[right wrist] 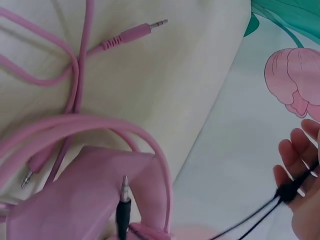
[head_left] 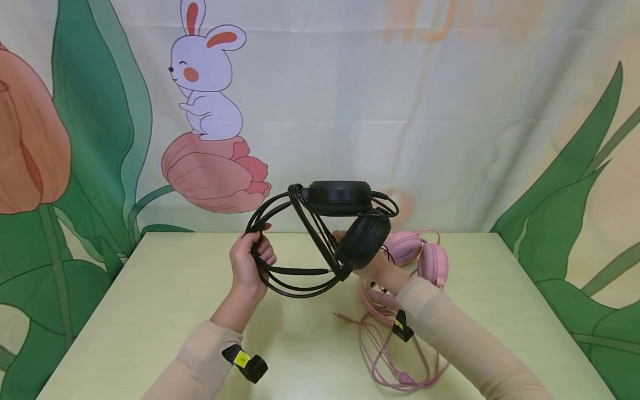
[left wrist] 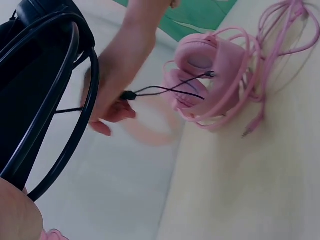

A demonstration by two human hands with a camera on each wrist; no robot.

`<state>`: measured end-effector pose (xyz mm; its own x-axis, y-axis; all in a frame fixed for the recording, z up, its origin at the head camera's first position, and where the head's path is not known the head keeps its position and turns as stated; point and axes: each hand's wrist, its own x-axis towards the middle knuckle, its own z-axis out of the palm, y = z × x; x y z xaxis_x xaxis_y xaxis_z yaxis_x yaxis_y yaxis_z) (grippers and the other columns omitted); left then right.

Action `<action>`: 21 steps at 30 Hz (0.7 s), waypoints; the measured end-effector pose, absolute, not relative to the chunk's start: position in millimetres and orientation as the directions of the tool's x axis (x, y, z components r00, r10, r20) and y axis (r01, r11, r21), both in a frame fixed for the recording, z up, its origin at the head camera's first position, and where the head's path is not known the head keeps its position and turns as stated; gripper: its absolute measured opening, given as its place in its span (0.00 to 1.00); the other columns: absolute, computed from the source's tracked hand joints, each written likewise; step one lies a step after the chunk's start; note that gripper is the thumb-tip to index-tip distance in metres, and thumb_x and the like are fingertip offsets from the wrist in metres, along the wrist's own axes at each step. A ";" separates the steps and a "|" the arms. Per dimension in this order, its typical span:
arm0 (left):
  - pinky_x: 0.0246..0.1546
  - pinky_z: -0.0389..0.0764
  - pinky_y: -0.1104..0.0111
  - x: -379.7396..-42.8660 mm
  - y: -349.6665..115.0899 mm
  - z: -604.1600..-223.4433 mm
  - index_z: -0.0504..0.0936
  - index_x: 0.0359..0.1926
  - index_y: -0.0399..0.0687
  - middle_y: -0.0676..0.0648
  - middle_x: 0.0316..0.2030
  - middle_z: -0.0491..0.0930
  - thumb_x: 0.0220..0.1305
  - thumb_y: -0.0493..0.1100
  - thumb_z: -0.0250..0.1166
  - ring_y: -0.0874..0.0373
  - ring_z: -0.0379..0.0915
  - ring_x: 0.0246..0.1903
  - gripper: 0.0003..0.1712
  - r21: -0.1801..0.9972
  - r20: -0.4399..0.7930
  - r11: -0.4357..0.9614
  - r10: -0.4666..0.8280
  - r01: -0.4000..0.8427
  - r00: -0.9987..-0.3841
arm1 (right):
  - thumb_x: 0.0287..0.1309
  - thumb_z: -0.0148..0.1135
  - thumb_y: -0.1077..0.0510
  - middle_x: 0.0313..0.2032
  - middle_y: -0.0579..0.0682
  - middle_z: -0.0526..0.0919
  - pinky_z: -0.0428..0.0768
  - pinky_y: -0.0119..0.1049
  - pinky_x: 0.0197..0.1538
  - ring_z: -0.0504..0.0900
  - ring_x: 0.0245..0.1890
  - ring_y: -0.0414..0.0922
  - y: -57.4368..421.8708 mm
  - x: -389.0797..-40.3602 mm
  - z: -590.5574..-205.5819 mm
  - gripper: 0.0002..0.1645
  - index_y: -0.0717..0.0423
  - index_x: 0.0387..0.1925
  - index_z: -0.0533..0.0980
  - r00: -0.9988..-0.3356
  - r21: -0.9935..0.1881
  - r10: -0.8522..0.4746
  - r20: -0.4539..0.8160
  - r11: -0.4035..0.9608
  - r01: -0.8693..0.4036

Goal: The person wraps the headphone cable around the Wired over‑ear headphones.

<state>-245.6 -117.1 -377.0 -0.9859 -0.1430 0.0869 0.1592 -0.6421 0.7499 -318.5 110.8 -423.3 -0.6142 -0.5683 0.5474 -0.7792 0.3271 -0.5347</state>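
My left hand (head_left: 252, 261) grips the headband side of a pair of black headphones (head_left: 362, 241), held up over the table with the ear cups toward the right. Black cable is wound across the gap between headband and cups. My right hand (head_left: 372, 266) is behind the lower ear cup, partly hidden by it in the head view. In the right wrist view, that hand holds the black cable at its splitter (right wrist: 286, 193), fingers curled. Two thin leads hang from there, and a black jack plug (right wrist: 123, 210) dangles over the pink headphones (right wrist: 80, 200).
Pink headphones (head_left: 432, 264) lie on the table (head_left: 175, 294) under my right forearm. Their pink cable (head_left: 380, 355) loops toward the front, with one plug (head_left: 342, 316) pointing left. A printed curtain (head_left: 325, 111) hangs behind the table's back edge.
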 end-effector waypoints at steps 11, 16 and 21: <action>0.11 0.52 0.76 -253.7 -121.5 -354.3 0.73 0.35 0.40 0.56 0.13 0.54 0.62 0.37 0.41 0.67 0.49 0.10 0.13 0.734 0.104 -0.626 -0.281 0.264 -0.954 | 0.59 0.53 0.62 0.18 0.46 0.67 0.66 0.33 0.24 0.67 0.18 0.40 106.7 -311.8 -418.8 0.07 0.55 0.26 0.67 -0.757 -0.387 -0.542 0.364 0.651 -0.653; 0.12 0.54 0.75 -256.4 -123.8 -352.2 0.73 0.36 0.37 0.54 0.13 0.55 0.62 0.36 0.43 0.65 0.50 0.11 0.12 0.745 0.102 -0.586 -0.372 0.319 -0.923 | 0.65 0.48 0.56 0.15 0.42 0.64 0.61 0.29 0.20 0.60 0.14 0.36 104.6 -305.1 -416.9 0.10 0.54 0.28 0.68 -0.791 -0.437 -0.545 0.278 0.662 -0.609; 0.12 0.54 0.75 -260.0 -128.7 -350.4 0.75 0.33 0.40 0.54 0.13 0.55 0.60 0.36 0.45 0.64 0.50 0.12 0.11 0.750 0.105 -0.547 -0.456 0.372 -0.884 | 0.66 0.45 0.55 0.19 0.41 0.69 0.63 0.26 0.21 0.63 0.15 0.34 103.1 -296.4 -413.2 0.09 0.55 0.42 0.69 -0.727 -0.471 -0.632 0.266 0.573 -0.671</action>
